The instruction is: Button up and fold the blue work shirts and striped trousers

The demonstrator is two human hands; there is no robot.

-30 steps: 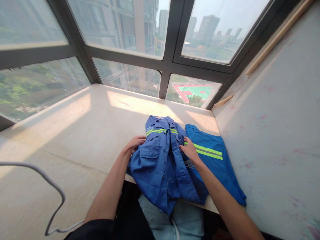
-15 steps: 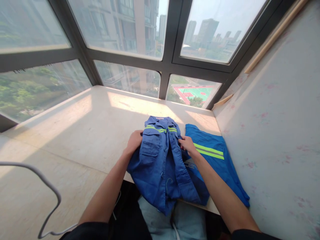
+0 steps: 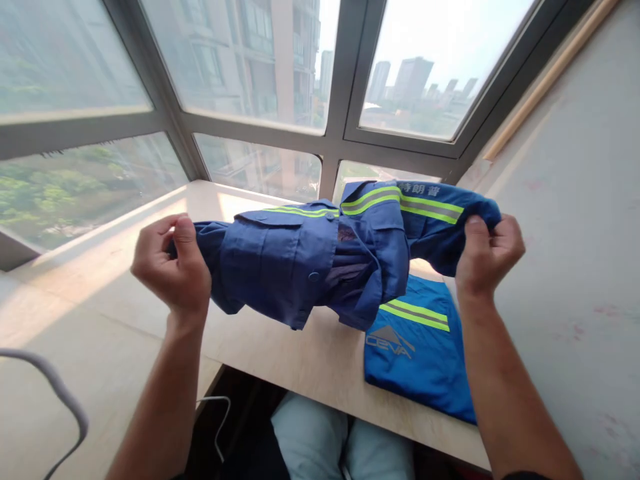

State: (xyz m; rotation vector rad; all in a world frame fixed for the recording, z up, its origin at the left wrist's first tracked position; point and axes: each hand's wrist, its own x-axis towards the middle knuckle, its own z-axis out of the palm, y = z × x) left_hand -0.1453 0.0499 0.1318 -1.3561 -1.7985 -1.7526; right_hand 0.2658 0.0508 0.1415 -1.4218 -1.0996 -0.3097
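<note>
A blue work jacket point(image 3: 280, 253) with yellow-green and grey reflective stripes is stretched sideways in the air between my hands. My left hand point(image 3: 175, 263) is closed around the cloth at its left end. At the other end, my right hand point(image 3: 487, 250) grips the sleeve, fingers curled over the fabric. The front hangs partly apart, with buttons and a flap pocket showing, and white characters run along the right shoulder. Below and to the right, a folded brighter-blue garment point(image 3: 420, 360) with a striped band and a grey CEVA logo lies on the pale surface.
The pale stone-like ledge point(image 3: 125, 320) runs up to grey-framed windows point(image 3: 335, 127). A patterned wall point(image 3: 565, 267) bounds the right side. A grey cable point(image 3: 65, 393) curves at the lower left, and a thin white cord point(image 3: 223, 400) hangs near my legs.
The jacket has been lifted off the ledge and spread sideways. My hands have moved up and far apart, uncovering the logo on the folded garment.
</note>
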